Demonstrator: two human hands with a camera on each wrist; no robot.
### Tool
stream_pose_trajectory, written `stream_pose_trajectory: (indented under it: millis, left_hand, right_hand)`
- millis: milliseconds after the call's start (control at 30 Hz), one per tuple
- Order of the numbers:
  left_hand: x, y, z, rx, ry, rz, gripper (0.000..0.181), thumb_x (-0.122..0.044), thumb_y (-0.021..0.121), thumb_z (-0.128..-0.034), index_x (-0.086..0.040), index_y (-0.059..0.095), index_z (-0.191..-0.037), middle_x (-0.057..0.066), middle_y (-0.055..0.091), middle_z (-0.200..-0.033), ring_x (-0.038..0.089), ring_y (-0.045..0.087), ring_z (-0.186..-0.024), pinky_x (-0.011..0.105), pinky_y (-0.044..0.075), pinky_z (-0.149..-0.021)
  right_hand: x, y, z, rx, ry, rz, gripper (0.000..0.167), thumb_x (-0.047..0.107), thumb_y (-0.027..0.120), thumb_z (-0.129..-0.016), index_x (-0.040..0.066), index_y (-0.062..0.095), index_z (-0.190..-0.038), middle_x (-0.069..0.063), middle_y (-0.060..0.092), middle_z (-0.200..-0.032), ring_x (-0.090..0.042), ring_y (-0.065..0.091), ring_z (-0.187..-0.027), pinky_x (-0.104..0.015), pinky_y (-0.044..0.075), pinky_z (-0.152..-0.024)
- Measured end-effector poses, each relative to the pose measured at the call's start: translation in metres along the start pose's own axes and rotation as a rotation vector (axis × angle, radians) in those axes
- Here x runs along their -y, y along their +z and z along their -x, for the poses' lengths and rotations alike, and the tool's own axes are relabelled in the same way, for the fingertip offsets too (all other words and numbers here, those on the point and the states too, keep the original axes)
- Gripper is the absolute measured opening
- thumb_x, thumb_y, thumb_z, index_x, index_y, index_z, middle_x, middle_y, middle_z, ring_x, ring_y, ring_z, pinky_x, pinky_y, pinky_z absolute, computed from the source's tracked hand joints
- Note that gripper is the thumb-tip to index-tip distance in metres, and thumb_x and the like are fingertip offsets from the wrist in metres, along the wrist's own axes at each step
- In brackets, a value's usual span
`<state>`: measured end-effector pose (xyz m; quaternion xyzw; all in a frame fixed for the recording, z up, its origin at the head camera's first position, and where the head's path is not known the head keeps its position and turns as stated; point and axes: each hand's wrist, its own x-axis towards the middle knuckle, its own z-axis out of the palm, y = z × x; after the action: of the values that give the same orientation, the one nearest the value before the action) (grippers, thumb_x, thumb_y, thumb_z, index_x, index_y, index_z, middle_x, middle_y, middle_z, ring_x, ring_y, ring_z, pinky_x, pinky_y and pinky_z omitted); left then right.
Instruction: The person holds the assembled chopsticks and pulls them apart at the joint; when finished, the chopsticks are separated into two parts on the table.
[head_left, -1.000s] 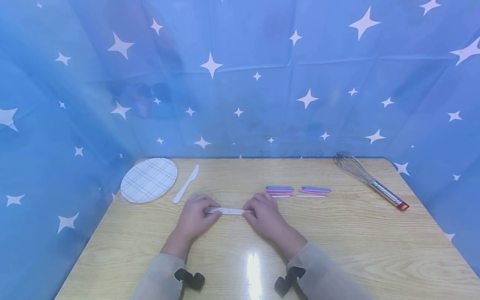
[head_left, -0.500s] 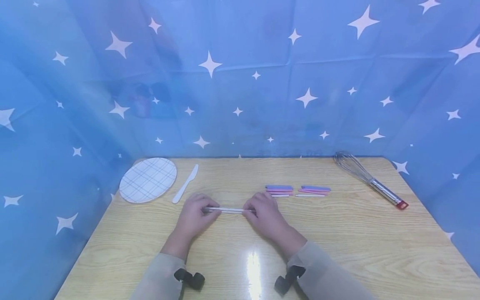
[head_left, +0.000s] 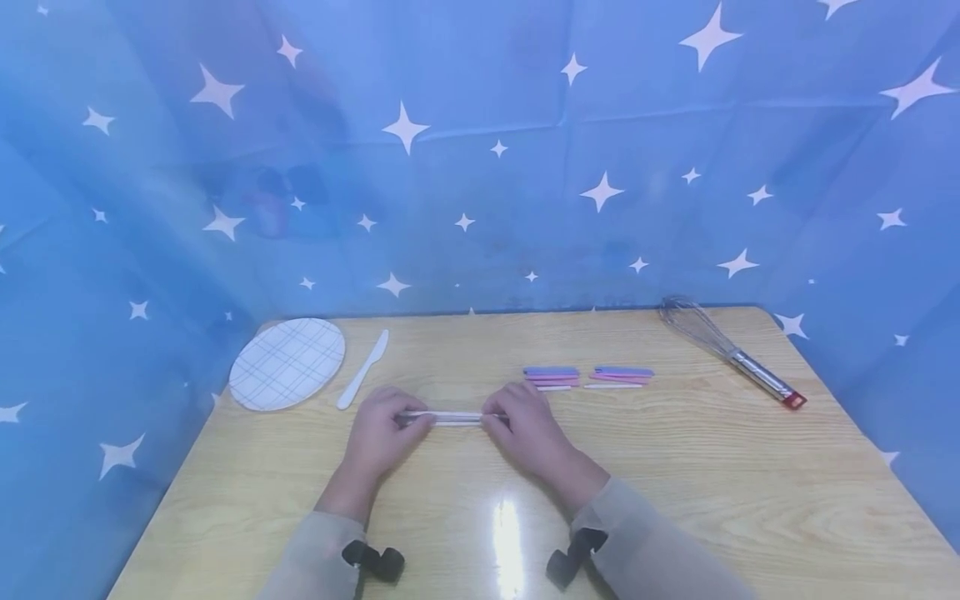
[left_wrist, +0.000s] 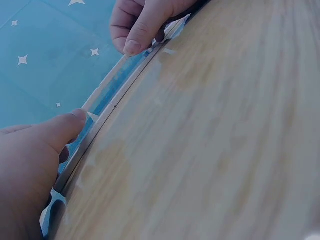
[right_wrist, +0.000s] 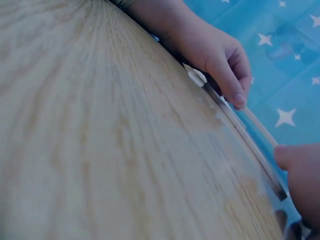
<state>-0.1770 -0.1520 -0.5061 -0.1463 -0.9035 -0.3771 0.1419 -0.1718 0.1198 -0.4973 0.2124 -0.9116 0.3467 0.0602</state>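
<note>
A thin pale stick [head_left: 456, 413] runs level between the two hands, just above the table. My left hand [head_left: 382, 429] pinches its left end between thumb and fingers. At the other end, my right hand [head_left: 528, 429] pinches it the same way. Just below lies a second narrow pale strip [right_wrist: 245, 131] with darker ends, parallel to the stick; a gap shows between them in both wrist views. Whether the two pieces are joined is hidden by the fingers. Closest to the right hand are small purple, pink and white sticks [head_left: 551, 377] in a group.
A white knife [head_left: 363, 369] lies left of the hands, beside a round checked plate [head_left: 287, 364]. A second group of coloured sticks [head_left: 622, 377] sits to the right. A wire whisk [head_left: 731, 352] lies at the far right of the wooden table [head_left: 712, 483].
The single pale band between the hands now appears as two separate lines with a gap. Both hands keep their grip. The head view has shifted slightly to the right.
</note>
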Motion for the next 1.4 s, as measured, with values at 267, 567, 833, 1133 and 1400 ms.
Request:
stream_pose_trajectory:
  millis: [267, 567, 833, 1133, 1400]
  left_hand:
    - [0.002, 0.001, 0.0, -0.02, -0.014, -0.011, 0.017, -0.031, 0.093, -0.0835, -0.023, 0.078, -0.086, -0.011, 0.07, -0.093, 0.011, 0.062, -0.092, 0.035, 0.056, -0.08]
    - [-0.002, 0.002, 0.001, -0.039, -0.018, 0.003, 0.019, -0.029, 0.094, -0.0824, -0.024, 0.076, -0.082, -0.01, 0.064, -0.079, 0.011, 0.058, -0.077, 0.035, 0.053, -0.071]
    - [-0.004, 0.001, 0.001, -0.055, 0.053, -0.009, 0.019, -0.024, 0.093, -0.0849, -0.019, 0.075, -0.086, -0.008, 0.058, -0.078, 0.012, 0.055, -0.075, 0.033, 0.051, -0.067]
    - [-0.004, 0.004, 0.002, -0.084, 0.134, -0.039, 0.017, -0.023, 0.092, -0.0856, -0.017, 0.077, -0.091, -0.009, 0.064, -0.082, 0.011, 0.057, -0.079, 0.034, 0.052, -0.072]
    - [-0.007, 0.009, -0.003, -0.098, 0.219, -0.106, 0.018, -0.027, 0.091, -0.0871, -0.017, 0.077, -0.091, -0.01, 0.067, -0.079, 0.012, 0.056, -0.077, 0.036, 0.05, -0.072]
  right_hand:
    - [-0.006, -0.001, 0.003, -0.048, -0.026, -0.008, 0.004, 0.021, 0.074, -0.099, 0.021, 0.072, -0.102, 0.012, 0.067, -0.102, -0.014, 0.055, -0.105, -0.052, 0.021, -0.127]
    - [-0.017, -0.009, 0.008, -0.096, -0.046, 0.027, 0.005, 0.019, 0.076, -0.099, 0.021, 0.072, -0.101, 0.008, 0.067, -0.105, -0.022, 0.055, -0.115, -0.048, 0.033, -0.12]
    - [-0.017, -0.014, 0.013, -0.132, -0.054, -0.008, 0.006, 0.018, 0.077, -0.098, 0.02, 0.073, -0.1, 0.008, 0.067, -0.103, -0.02, 0.055, -0.11, -0.049, 0.043, -0.108]
    - [-0.028, -0.018, 0.016, -0.129, -0.01, 0.007, 0.016, 0.029, 0.079, -0.097, 0.02, 0.075, -0.11, 0.01, 0.071, -0.112, -0.014, 0.056, -0.113, -0.046, 0.041, -0.109]
    - [-0.032, -0.026, 0.017, -0.17, -0.042, -0.015, 0.01, 0.029, 0.083, -0.094, 0.024, 0.076, -0.099, 0.01, 0.073, -0.105, -0.018, 0.06, -0.111, -0.052, 0.036, -0.113]
